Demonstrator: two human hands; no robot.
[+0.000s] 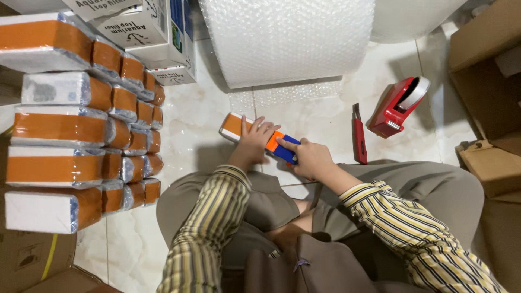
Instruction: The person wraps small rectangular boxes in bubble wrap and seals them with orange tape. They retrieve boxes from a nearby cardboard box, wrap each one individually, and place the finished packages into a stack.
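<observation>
My left hand [254, 139] presses down on a long box [233, 126], orange and white at one end and blue at the other, lying on the pale tiled floor. My right hand [309, 157] grips the blue end [286, 150] of the same box. A strip of bubble wrap [287, 93] lies flat on the floor just beyond the box, running from a big roll [287, 38].
Stacks of wrapped orange and white boxes [81, 125] fill the left side. A red utility knife [359, 135] and a red tape dispenser [399, 106] lie to the right. Brown cartons [488, 81] stand at the right edge, white printed boxes [146, 32] at the back.
</observation>
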